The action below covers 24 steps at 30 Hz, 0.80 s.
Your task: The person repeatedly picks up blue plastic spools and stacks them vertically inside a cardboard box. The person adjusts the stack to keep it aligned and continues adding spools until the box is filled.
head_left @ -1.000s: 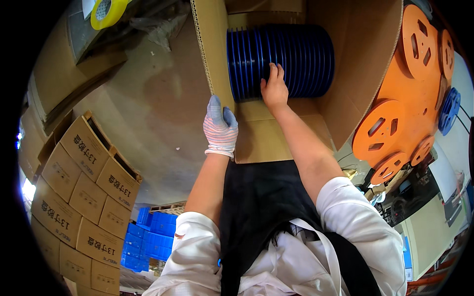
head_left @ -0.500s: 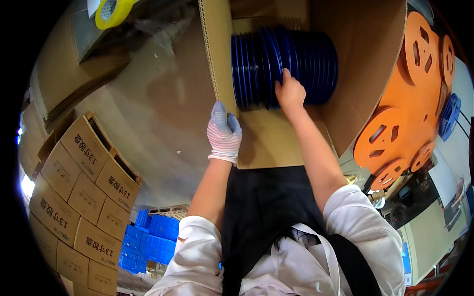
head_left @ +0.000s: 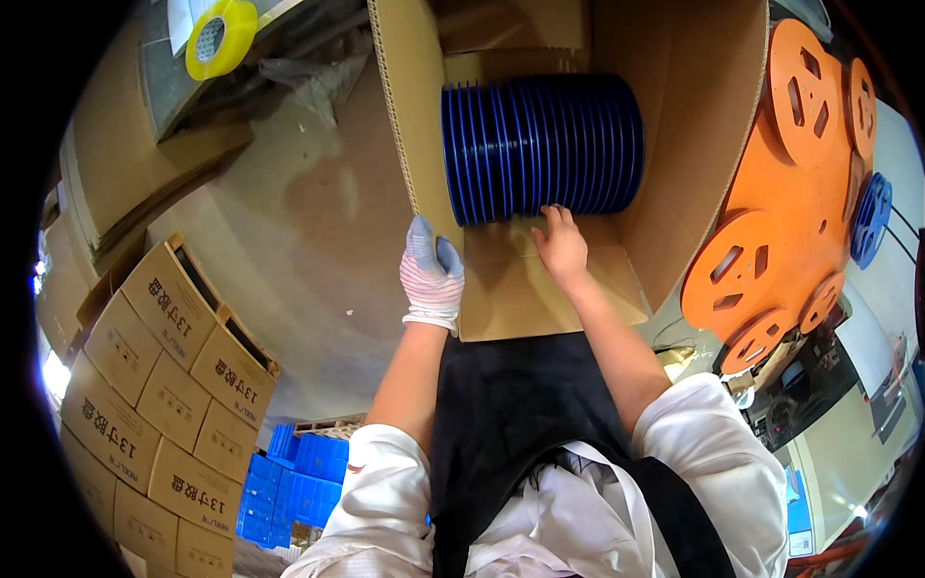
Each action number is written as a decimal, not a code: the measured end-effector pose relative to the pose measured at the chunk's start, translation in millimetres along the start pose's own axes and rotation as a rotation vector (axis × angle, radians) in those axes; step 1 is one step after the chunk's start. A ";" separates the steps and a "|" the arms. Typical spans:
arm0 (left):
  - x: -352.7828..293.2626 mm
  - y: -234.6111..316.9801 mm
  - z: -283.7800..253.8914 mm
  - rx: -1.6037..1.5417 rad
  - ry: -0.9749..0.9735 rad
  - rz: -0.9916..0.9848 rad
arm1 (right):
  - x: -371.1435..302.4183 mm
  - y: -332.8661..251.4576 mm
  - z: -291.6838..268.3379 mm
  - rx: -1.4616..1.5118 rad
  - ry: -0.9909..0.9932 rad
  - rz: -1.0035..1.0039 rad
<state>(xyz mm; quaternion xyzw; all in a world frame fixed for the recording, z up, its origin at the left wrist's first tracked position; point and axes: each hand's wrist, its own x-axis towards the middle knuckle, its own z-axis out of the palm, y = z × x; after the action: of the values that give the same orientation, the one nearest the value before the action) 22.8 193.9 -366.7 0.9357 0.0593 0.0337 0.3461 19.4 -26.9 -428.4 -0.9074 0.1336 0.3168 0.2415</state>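
- And the gloved left hand (head_left: 431,279), fingers clamped on the box (head_left: 684,125) at its near left corner!
- Blue reels (head_left: 542,144) rowed on edge inside, hard by the left edge.
- Bare right hand (head_left: 563,249), fingers apart, at the reels' near side; touching, can't tell.

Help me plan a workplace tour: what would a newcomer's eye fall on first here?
Probably the row of dark blue discs inside the open cardboard box at upper centre. Then the bright orange slotted discs on the right and the yellow tape roll at upper left. The left hand, in a striped glove at the box's left edge, also stands out.
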 end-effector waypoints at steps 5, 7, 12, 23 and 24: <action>1.1 -1.1 -5.5 0.028 -0.001 -0.010 | 10.2 14.9 -11.3 0.043 0.036 -0.044; 0.8 0.8 -5.4 0.068 -0.007 -0.025 | 10.0 21.8 -12.1 0.034 0.027 -0.029; -0.7 -0.2 -3.5 0.050 0.001 -0.006 | 5.6 30.2 -10.9 0.023 0.041 -0.070; 5.5 1.8 -5.2 0.007 0.067 0.049 | 60.7 -37.1 -14.5 -0.042 0.300 -0.389; 5.3 2.4 -5.3 0.017 0.064 0.042 | 67.7 -44.3 -14.3 -0.061 0.315 -0.408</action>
<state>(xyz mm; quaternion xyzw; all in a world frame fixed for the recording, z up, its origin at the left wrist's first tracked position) 27.7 196.2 -361.1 0.9381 0.0510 0.0705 0.3353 95.9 -2.9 -446.2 -0.9606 -0.0260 0.1203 0.2494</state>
